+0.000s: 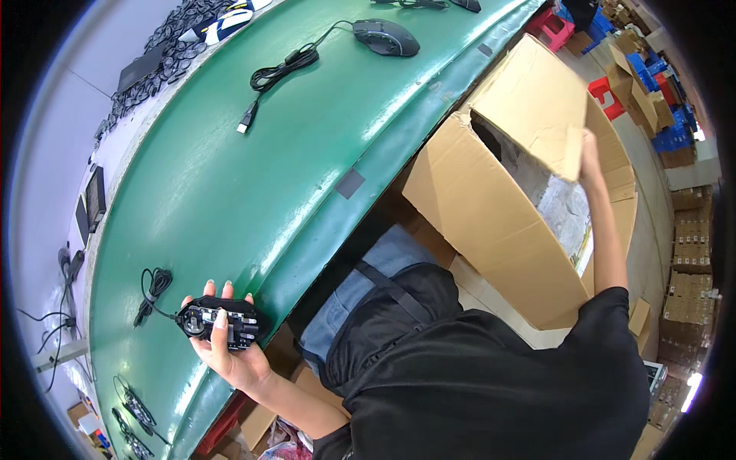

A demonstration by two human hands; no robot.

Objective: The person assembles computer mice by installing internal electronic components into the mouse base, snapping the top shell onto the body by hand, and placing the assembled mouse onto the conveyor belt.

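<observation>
My left hand (241, 360) is closed round an opened black computer mouse (244, 330) at the near left edge of the green work surface. Its circuit board faces up, with my thumb lying across it. From this mouse a bundled black cable (157, 285) runs onto the green surface. Out to the right, my right hand (590, 159) grips the edge of a tan cardboard panel (533, 100). That panel is tilted over the open top of a large cardboard box (491, 222). Greyish plastic wrapping shows inside the box; my right fingers are partly hidden behind the panel.
A whole black mouse (386, 37) with a coiled cable lies farther along the green conveyor-like surface (230, 192). Opened mouse parts (138, 410) lie at its lower left. Piled cables (157, 77) line the far side. Red stools (606, 98) and stacked boxes (688, 261) stand at right.
</observation>
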